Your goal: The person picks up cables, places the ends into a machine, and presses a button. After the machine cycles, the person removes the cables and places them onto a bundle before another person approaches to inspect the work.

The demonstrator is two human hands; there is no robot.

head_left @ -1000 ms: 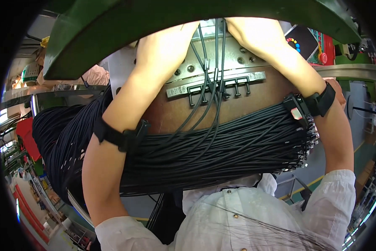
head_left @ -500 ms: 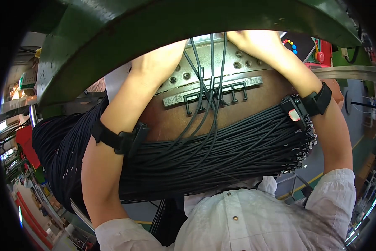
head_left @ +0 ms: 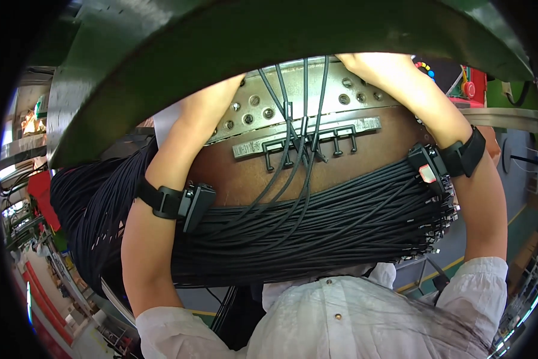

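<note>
Currently, the fingers of both hands are hidden by the curved green machine frame [head_left: 269, 36], so whether anything is grasped cannot be told. Only the back and wrist side of the left hand [head_left: 218, 96] are seen, to the left of the four black cables [head_left: 305, 90]; the right hand [head_left: 380, 69] is noted to their right. The cables are run up the middle over a bolted steel plate [head_left: 294, 81], and their upper ends are covered by the frame. Lower down, they are crossed at a black pegged bracket [head_left: 336, 146], set along a grey metal bar [head_left: 368, 124] on a brown surface [head_left: 233, 179]. Nearest the body, a thick bundle of black cables [head_left: 317, 233] is laid crosswise. A black device is strapped to each forearm. At upper right, a red knob [head_left: 469, 90] and coloured beads [head_left: 426, 69] are observed
</note>
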